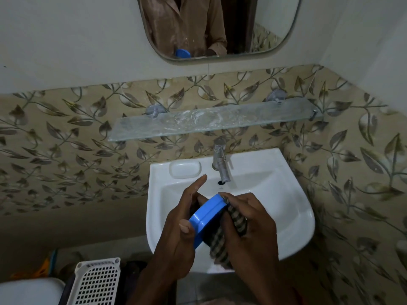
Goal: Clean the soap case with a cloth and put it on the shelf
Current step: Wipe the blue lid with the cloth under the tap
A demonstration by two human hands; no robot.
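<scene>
A blue soap case [206,217] is held on edge over the white sink [290,216]. My left hand [176,234] grips its near rim, thumb on the lower end and index finger stretched out. My right hand [251,225] presses a brown checked cloth [222,241] against the case's open side; the cloth hangs down below the hands. The glass shelf [275,115] runs along the tiled wall above the tap, apart from both hands.
A chrome tap [221,161] stands at the sink's back, with a moulded soap recess [185,169] to its left. A mirror [218,25] hangs above the shelf. A white perforated basket [97,282] and a white lid [28,291] sit at lower left.
</scene>
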